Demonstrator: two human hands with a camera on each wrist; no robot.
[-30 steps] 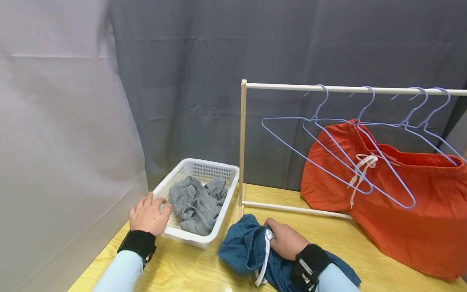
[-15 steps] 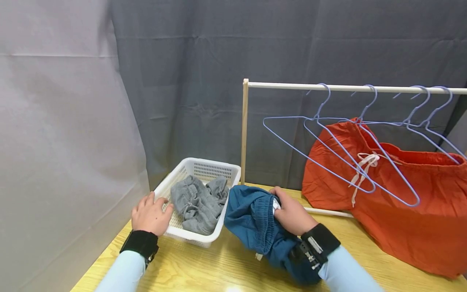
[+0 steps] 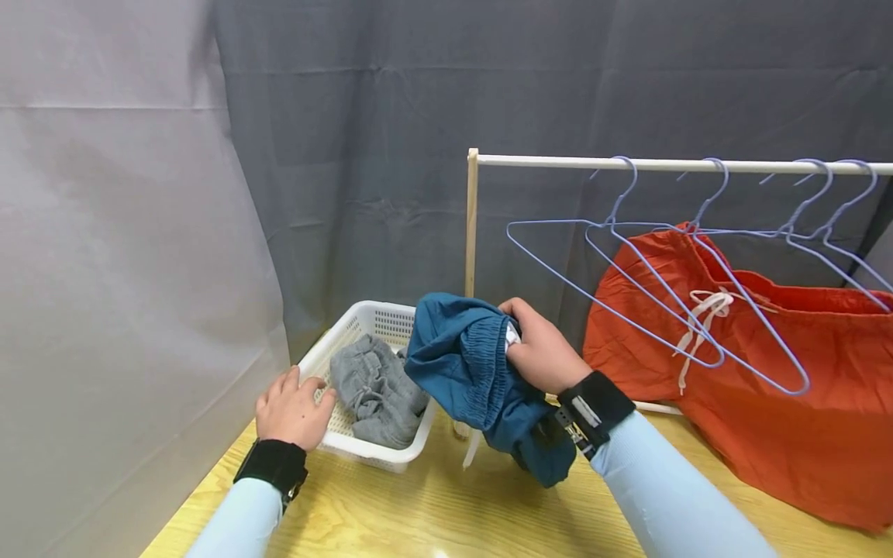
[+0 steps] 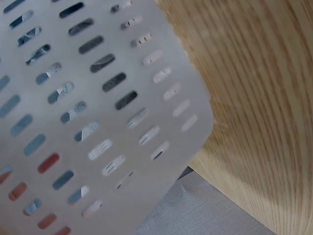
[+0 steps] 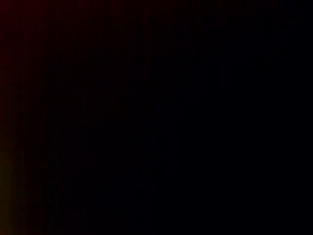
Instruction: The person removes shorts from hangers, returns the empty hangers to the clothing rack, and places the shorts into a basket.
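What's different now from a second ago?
The right hand, already gripping the blue garment, has lifted it up and slightly left; in the head view it now hides part of the white basket. Nothing was let go. The left hand stays at the basket's rim; the grey garment and orange garment look unchanged.

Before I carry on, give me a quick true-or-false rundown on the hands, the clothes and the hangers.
1. The right hand holds the blue elastic-waist garment. True.
2. The grey garment lies on the bare tabletop. False: the grey garment lies in the white basket.
3. The left hand is at the left side of the white basket. True.
4. The blue elastic-waist garment hangs on a hanger. False: it is in the right hand.
5. Lavender hangers hang from the rack's top rail. True.
6. The right wrist view is bright and clear. False: it is almost black.
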